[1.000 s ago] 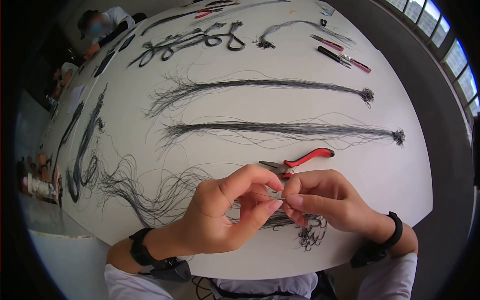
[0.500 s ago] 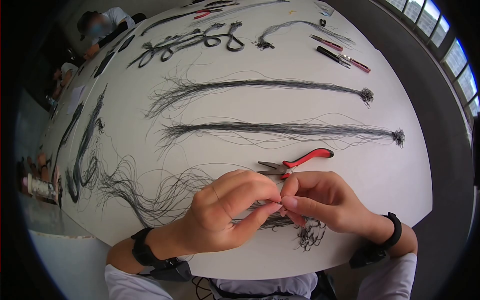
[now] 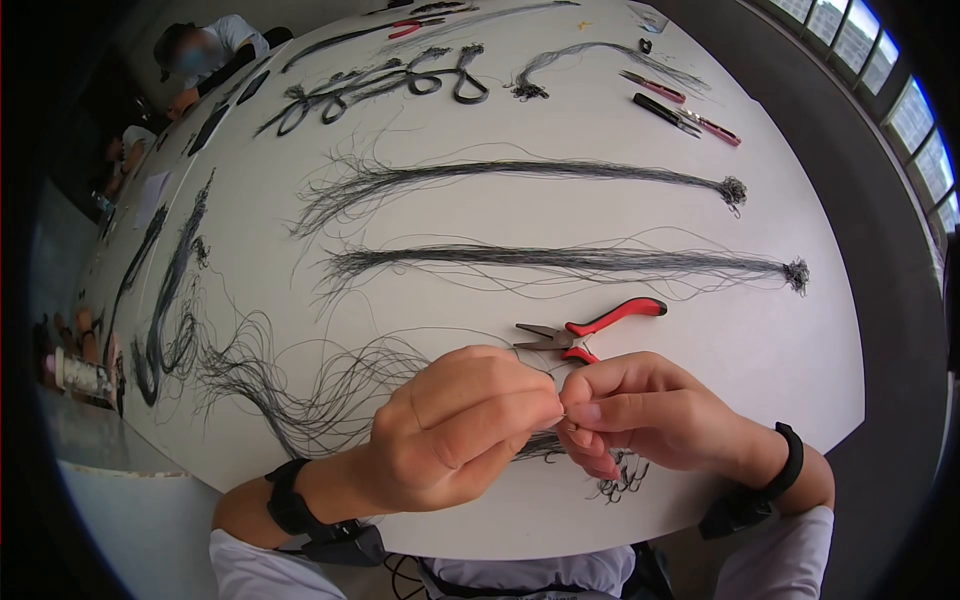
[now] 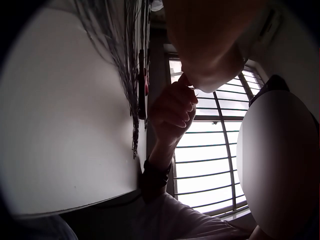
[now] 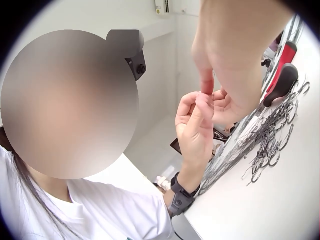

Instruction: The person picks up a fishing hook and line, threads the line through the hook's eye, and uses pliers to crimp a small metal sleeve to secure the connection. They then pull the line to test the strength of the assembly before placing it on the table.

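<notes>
We are seeing the left hand (image 3: 465, 432) and right hand (image 3: 655, 410) pinching a tiny, thin, metallic-looking piece (image 3: 571, 427) between them, above the white worktop (image 3: 800, 375) toward its near edge, long axis unclear.

Big white table (image 3: 780, 350) pretty much fills the head view, dark grey wall (image 3: 860, 190) down the right, barred window (image 3: 860, 38) upper right. Left wrist view has its panes blown out white; right wrist view shows a pale wall (image 5: 155, 85) up top.
</notes>
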Motion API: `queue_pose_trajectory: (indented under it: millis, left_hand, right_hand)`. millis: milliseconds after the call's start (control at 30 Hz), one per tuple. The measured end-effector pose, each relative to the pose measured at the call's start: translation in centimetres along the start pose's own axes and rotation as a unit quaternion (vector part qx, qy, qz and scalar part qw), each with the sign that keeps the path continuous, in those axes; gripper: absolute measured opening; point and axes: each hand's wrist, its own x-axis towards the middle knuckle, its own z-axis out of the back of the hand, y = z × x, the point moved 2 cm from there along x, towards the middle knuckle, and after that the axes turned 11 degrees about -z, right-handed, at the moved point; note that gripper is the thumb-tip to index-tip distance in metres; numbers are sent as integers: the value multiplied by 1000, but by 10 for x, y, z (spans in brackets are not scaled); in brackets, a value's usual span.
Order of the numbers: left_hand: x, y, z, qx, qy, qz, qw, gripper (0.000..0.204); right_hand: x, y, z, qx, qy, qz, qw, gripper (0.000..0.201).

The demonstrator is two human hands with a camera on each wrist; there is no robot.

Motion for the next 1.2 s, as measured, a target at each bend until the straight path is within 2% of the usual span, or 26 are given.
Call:
queue_pose_trajectory:
  millis: [33, 100, 233, 300, 400, 500, 533, 600, 667, 733, 800, 833, 900, 1033, 1200]
  left_hand:
    - [0, -1, 0, 6, 2, -8, 1000, 21]
    - [0, -1, 0, 11, 4, -16, 1000, 21]
    - [1, -2, 0, 18, 4, -41, 999, 23]
    - [0, -2, 0, 19, 7, -47, 999, 23]
    - [0, -3, 1, 25, 7, -62, 998, 23]
    - [1, -4, 0, 17, 16, -70, 997, 22]
    - [1, -3, -1, 10, 7, -45, 999, 22]
    - [1, -2, -1, 4, -2, -21, 1000, 22]
    - [1, 0, 0, -31, 2, 17, 999, 24]
    - [0, 0, 1, -32, 4, 19, 999, 24]
    - [0, 0, 2, -33, 7, 21, 999, 24]
    - [-1, 0, 1, -27, 8, 19, 999, 24]
    - [-1, 0, 1, -21, 8, 17, 1000, 24]
    - [-1, 0, 1, -15, 13, 20, 1000, 24]
    - [-1, 1, 0, -9, 14, 14, 1000, 23]
  right_hand:
    - [1, -1, 2, 0, 0, 0, 1000, 15]
    - [3, -4, 4, 58, 65, -8, 996, 16]
    - [2, 0, -4, 57, 5, -34, 998, 25]
    - [3, -3, -1, 87, 70, -27, 993, 15]
    - [3, -4, -2, 126, 105, -40, 986, 15]
    - [2, -5, 0, 113, 116, -27, 986, 16]
    - [2, -4, -1, 112, 116, -27, 987, 16]
    - [-1, -2, -2, 6, 37, 22, 999, 16]
    - [-2, -1, -4, -19, 28, 39, 999, 16]
    - [-2, -1, -5, -42, 19, 56, 997, 15]
    - [-2, -2, -5, -116, -21, 121, 986, 13]
    - [-2, -4, -6, -116, -21, 121, 986, 13]
    - [-4, -3, -6, -202, -80, 171, 961, 13]
    - [-3, -2, -6, -191, -76, 160, 966, 15]
    - [-1, -4, -1, -54, 0, 63, 997, 16]
